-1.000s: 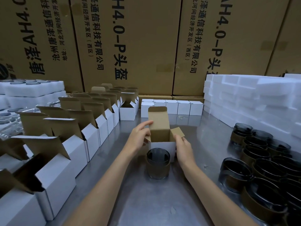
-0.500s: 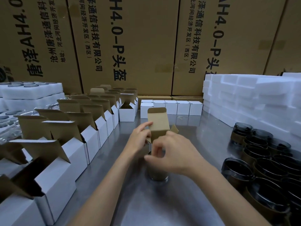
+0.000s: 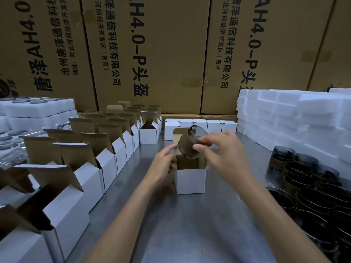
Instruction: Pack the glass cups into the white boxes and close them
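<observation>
A small white box (image 3: 190,180) stands open on the metal table (image 3: 186,224), its brown lid flap raised at the back. My right hand (image 3: 222,150) grips a dark glass cup (image 3: 188,144) with a brown paper band, tilted just above the box's opening. My left hand (image 3: 163,164) holds the box's left side flap. Many more dark glass cups (image 3: 311,188) are clustered at the right. Two rows of open white boxes (image 3: 106,162) line the left side.
Closed white boxes (image 3: 201,126) sit in a row at the back. White foam blocks (image 3: 296,118) are stacked at the right, foam trays (image 3: 38,109) with cups at the left. Big brown cartons (image 3: 161,54) wall off the back.
My right hand left the box's right flap, took the cup that stood in front of the box and lifted it tilted over the opening. My left hand stayed at the box.
</observation>
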